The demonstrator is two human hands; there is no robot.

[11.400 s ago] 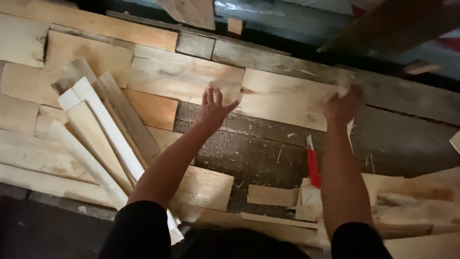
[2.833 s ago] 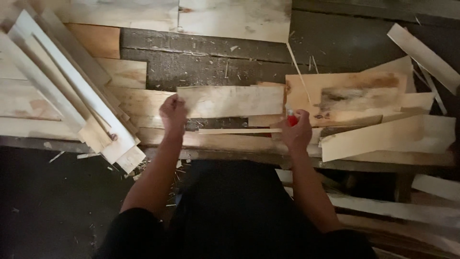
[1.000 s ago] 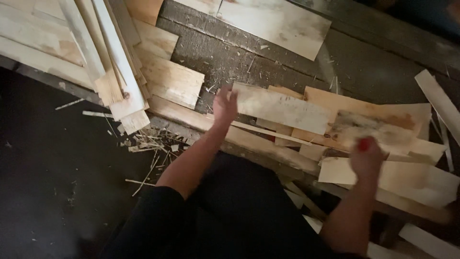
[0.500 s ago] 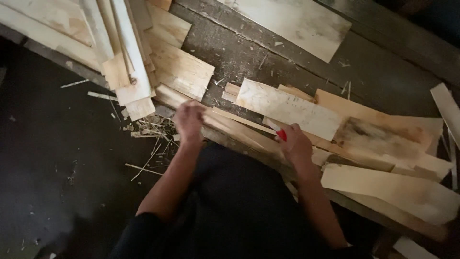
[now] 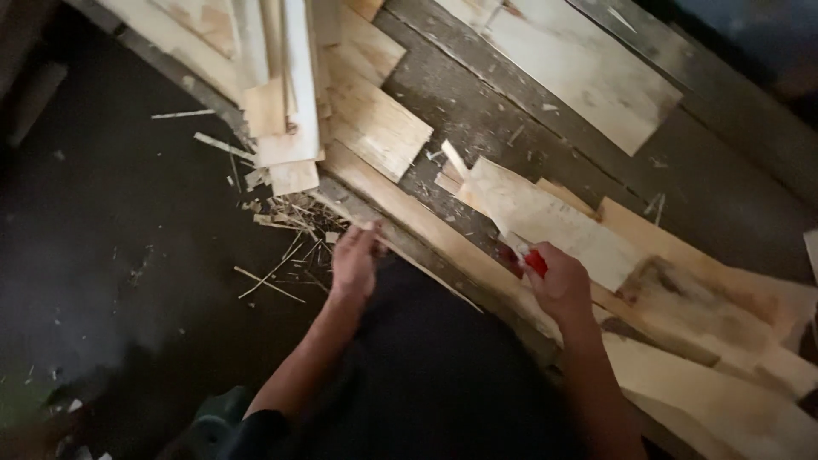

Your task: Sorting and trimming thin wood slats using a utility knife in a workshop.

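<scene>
Many wood scraps [image 5: 545, 223] ring red-handled tool [image 5: 532, 259]; splinters [image 5: 290, 223] near left hand [image 5: 354, 262].

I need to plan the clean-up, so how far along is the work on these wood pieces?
Done: several thin boards lie stacked at upper left, with slivers littering the dark floor below them. In hand: the right hand grips a red-handled tool against a pale board; the left hand rests at the long plank's edge. Left: loose boards at right remain unstacked.
</scene>
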